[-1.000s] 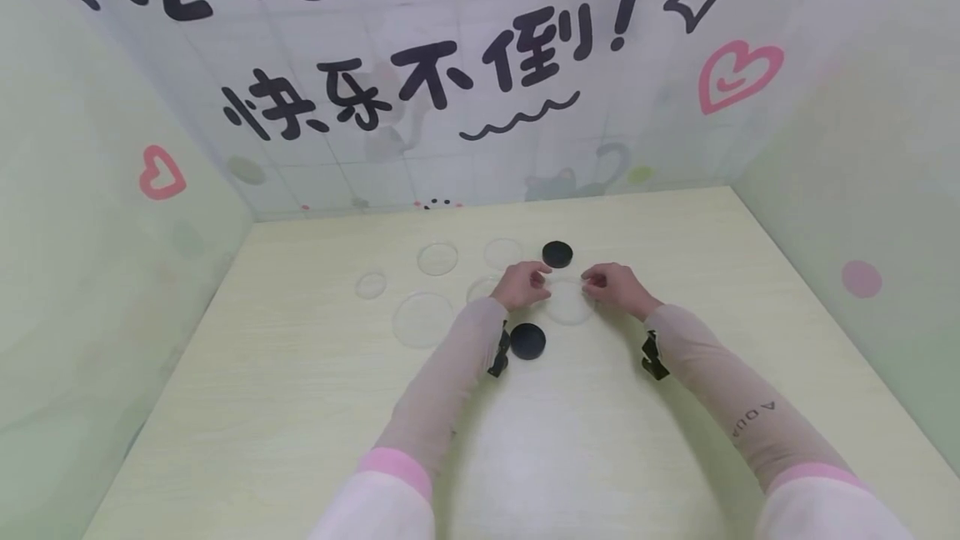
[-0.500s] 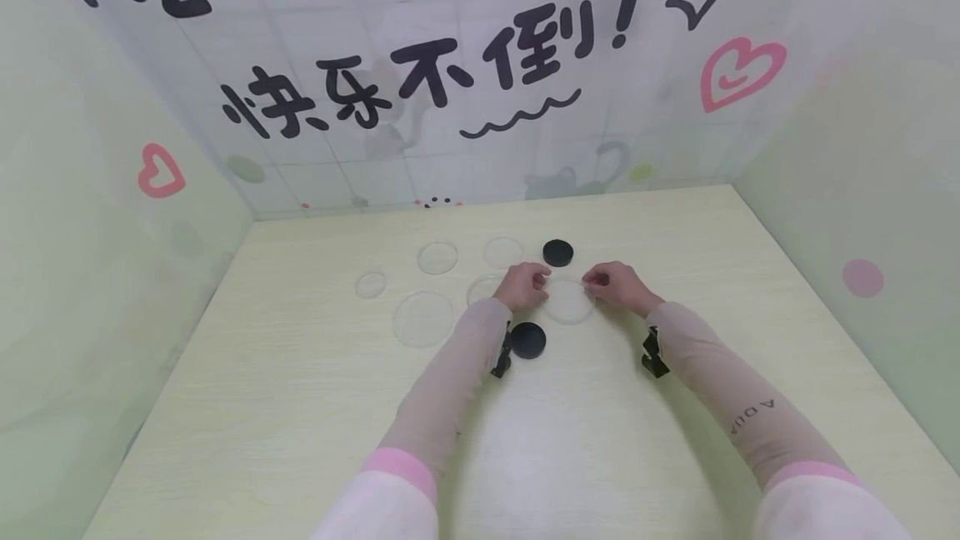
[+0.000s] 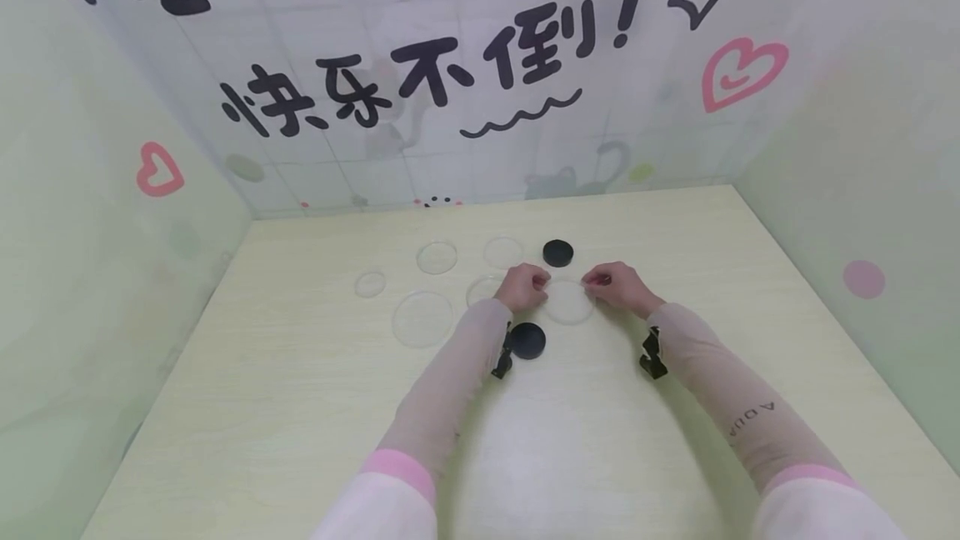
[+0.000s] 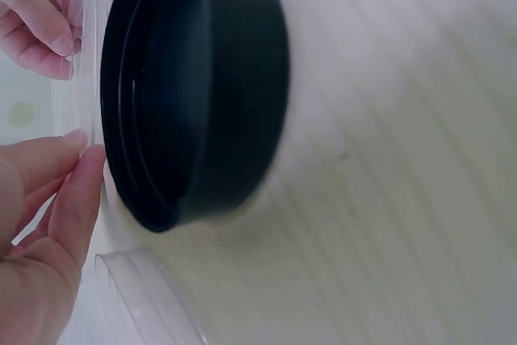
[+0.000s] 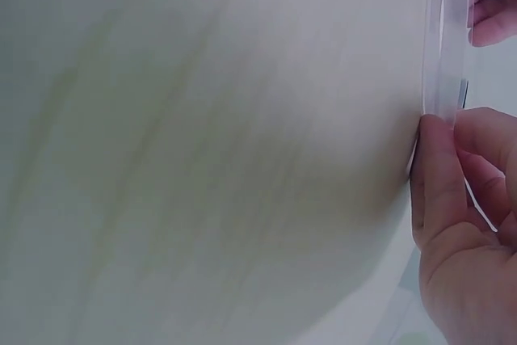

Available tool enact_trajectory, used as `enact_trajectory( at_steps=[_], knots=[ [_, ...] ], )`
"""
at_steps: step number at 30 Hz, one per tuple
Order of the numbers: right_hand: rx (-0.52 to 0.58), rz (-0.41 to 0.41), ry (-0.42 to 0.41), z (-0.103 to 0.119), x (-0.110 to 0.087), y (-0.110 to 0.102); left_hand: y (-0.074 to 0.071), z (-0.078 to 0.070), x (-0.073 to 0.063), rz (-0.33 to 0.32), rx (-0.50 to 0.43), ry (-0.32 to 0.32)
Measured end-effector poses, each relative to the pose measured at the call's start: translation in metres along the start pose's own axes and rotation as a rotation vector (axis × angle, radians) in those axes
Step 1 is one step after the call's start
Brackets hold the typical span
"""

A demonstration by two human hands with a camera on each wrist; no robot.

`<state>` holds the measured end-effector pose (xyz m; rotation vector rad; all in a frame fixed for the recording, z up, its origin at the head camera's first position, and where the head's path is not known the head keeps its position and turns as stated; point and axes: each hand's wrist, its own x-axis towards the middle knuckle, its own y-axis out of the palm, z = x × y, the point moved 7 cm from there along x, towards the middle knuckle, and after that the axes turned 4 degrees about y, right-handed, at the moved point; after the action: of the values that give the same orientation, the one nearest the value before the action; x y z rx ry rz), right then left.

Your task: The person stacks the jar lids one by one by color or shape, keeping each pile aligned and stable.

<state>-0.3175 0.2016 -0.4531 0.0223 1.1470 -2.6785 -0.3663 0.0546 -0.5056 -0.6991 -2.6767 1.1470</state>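
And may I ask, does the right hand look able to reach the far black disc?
Probably, yes: nothing visible stands between the right hand and the far black disc, though that hand pinches the clear dish.

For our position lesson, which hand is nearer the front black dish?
Left. The left hand is just beyond the black dish; the right hand is farther, beyond and rightward.

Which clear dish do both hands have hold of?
The rightmost clear dish: the left hand and right hand pinch its rim; the other clear dishes lie farther left, ungripped.
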Motion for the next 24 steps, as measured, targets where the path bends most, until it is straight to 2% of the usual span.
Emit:
enact_trajectory(
  at_steps=[2, 4, 6, 11, 12, 15, 18, 19, 24],
  knots=[
    [0.015, -0.005, 0.006, 0.000, 0.000, 0.000, -0.017, -0.029, -0.025, 0.024, -0.017, -0.071],
    [0.013, -0.002, -0.002, 0.001, 0.000, -0.001, -0.025, -0.043, -0.037, 0.014, -0.033, -0.080],
    [0.014, -0.004, 0.007, 0.001, 0.000, -0.001, -0.028, -0.049, -0.043, 0.012, -0.048, -0.082],
    [0.017, 0.006, 0.033, 0.001, 0.000, -0.004, -0.022, -0.037, -0.031, 0.034, -0.015, -0.061],
    [0.018, 0.007, 0.033, 0.001, 0.000, -0.004, -0.019, -0.028, -0.023, 0.018, -0.018, -0.018],
    [0.034, 0.007, 0.027, 0.003, 0.001, -0.007, -0.020, -0.026, -0.017, 0.022, 0.000, 0.000],
    [0.068, 0.006, 0.031, 0.006, 0.003, -0.011, -0.027, -0.033, -0.019, 0.006, -0.018, 0.006],
    [0.078, 0.010, 0.031, 0.007, 0.003, -0.012, -0.035, -0.043, -0.027, 0.017, -0.015, -0.030],
    [0.113, 0.023, 0.033, 0.013, 0.004, -0.015, -0.048, -0.053, -0.038, -0.014, -0.069, -0.020]
  ],
)
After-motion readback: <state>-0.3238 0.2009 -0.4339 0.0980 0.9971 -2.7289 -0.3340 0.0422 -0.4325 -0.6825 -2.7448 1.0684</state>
